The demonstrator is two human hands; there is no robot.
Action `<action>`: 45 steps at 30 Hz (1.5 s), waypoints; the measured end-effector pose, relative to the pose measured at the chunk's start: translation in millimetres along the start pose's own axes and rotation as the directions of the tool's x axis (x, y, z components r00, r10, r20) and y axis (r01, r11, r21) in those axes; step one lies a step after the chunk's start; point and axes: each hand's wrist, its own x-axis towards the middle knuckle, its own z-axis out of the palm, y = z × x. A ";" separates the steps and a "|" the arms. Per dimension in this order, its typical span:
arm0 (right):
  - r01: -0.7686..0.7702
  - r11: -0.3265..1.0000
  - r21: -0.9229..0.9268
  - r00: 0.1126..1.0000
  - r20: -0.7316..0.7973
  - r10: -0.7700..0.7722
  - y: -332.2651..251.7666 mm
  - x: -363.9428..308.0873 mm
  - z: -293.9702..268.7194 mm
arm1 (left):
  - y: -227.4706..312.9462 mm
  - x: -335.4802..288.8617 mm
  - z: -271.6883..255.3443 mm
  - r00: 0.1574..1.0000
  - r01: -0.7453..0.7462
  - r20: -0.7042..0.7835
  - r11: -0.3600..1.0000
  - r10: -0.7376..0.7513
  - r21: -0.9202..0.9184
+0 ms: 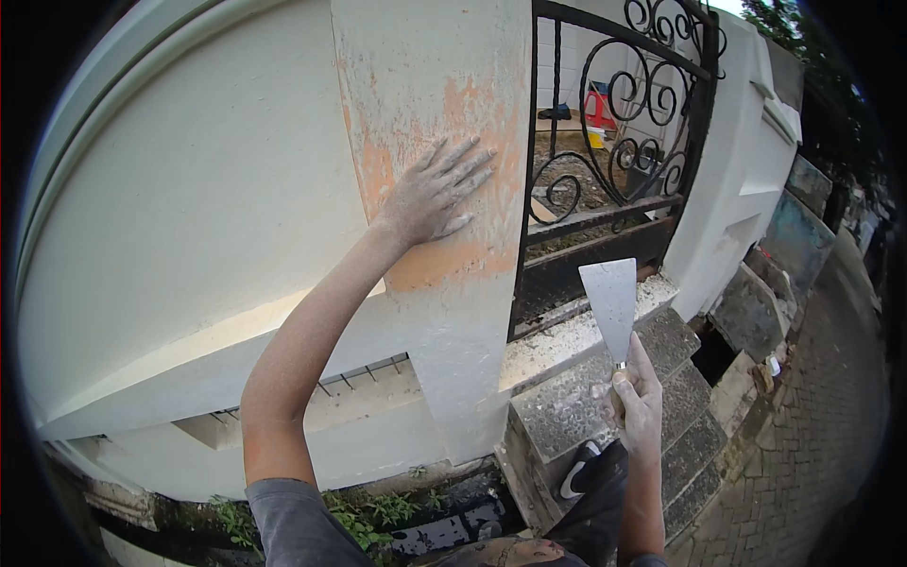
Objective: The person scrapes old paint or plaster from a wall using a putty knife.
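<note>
My left hand [440, 191] lies flat on a wall pillar [430, 94], its dusty fingers spread. Around it the white paint is scraped away in patches, and an orange layer shows through. In my right hand [639, 402] is a putty knife [612, 302], held upright by its handle with the wide metal blade pointing up. The blade is clear of the pillar, in front of the gate's lower part. Pale dust covers both hands and my left forearm.
A black wrought-iron gate [605, 213] stands right of the pillar. Stone steps [576, 402] lie below it, with my shoe [574, 475] on them. At lower left runs a ditch with water [444, 534] and green plants [373, 518]. A paved road [803, 435] passes at right.
</note>
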 end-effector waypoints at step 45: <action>-0.252 0.968 0.004 0.943 0.224 0.245 41.3 -35.0 43.1 | -17.8 -36.6 21.7 0.758 0.436 -0.362 0.834 -0.543 -0.338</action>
